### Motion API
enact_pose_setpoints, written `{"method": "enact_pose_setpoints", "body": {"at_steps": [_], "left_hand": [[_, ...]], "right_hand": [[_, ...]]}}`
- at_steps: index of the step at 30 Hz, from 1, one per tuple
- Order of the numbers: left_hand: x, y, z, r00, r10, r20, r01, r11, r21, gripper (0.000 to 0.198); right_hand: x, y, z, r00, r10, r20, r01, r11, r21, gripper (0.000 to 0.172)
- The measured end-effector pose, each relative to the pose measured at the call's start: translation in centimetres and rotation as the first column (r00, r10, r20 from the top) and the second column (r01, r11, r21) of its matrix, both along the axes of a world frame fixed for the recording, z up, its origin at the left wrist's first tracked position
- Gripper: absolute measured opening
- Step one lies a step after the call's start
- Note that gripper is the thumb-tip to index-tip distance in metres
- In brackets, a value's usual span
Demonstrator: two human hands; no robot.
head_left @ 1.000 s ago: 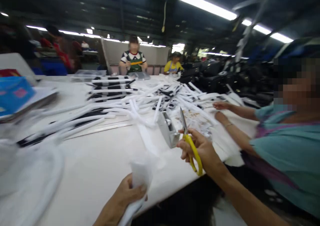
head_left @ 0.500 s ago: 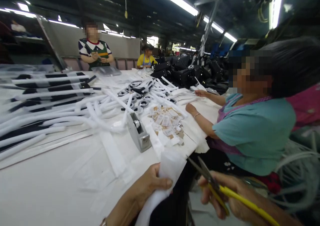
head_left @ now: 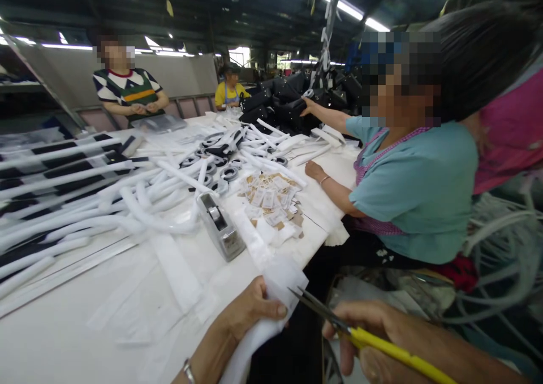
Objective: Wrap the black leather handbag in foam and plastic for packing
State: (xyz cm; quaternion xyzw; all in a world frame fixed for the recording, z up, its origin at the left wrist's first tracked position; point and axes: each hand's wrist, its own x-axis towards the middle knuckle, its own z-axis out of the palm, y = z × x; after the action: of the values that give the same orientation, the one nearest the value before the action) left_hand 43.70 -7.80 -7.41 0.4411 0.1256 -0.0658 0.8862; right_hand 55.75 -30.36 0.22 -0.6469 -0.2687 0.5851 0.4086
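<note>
View: head camera, 1 view only.
Left hand [head_left: 254, 310]: closed on a white sheet [head_left: 280, 279], thumb across the upper face, fingers mostly hidden behind.
Sheet position: held at the near edge of the table [head_left: 55, 333], free end raised past the thumb, remainder trailing down out of frame.
Right hand [head_left: 365, 324]: gripped yellow-handled scissors [head_left: 373, 340]; the exact finger placement in the loops could not be told.
Blades [head_left: 326, 312]: 2 tips stood narrowly parted, overlapping the free end in view; contact could not be confirmed.
Step in hand: judged to be trimming at the free end; no completed cut was evident.
Next move: in judgement, called for a firm left hold, thumb clear of the blade line, sheet set between the 2 blades.
Tape dispenser [head_left: 224, 234]: stood just beyond the left hand, near small tags [head_left: 269, 200].
Co-worker [head_left: 418, 186]: reached 1 arm toward a black heap [head_left: 280, 93].
</note>
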Motion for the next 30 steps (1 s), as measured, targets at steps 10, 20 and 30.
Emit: {"method": "enact_pose_setpoints", "body": {"at_steps": [10, 20, 30], "left_hand": [[0.3, -0.4, -1.3, 0.996, -0.086, -0.031, 0.088, 0.994, 0.066, 0.057], [0.2, -0.8, -1.7, 0.993, 0.092, -0.068, -0.091, 0.996, 0.019, 0.057], [0.5, -0.6, -2.4, 0.991, 0.088, -0.099, -0.09, 0.996, -0.012, 0.064]], "right_hand": [[0.5, 6.4, -1.1, 0.854, -0.466, 0.233, 0.385, 0.865, 0.321, 0.065], [-1.5, 9.0, -3.4, 0.723, -0.614, -0.317, 0.691, 0.65, 0.317, 0.057], [-0.9, 9.1, -2.9, 0.751, -0.636, -0.177, 0.658, 0.696, 0.288, 0.059]]}}
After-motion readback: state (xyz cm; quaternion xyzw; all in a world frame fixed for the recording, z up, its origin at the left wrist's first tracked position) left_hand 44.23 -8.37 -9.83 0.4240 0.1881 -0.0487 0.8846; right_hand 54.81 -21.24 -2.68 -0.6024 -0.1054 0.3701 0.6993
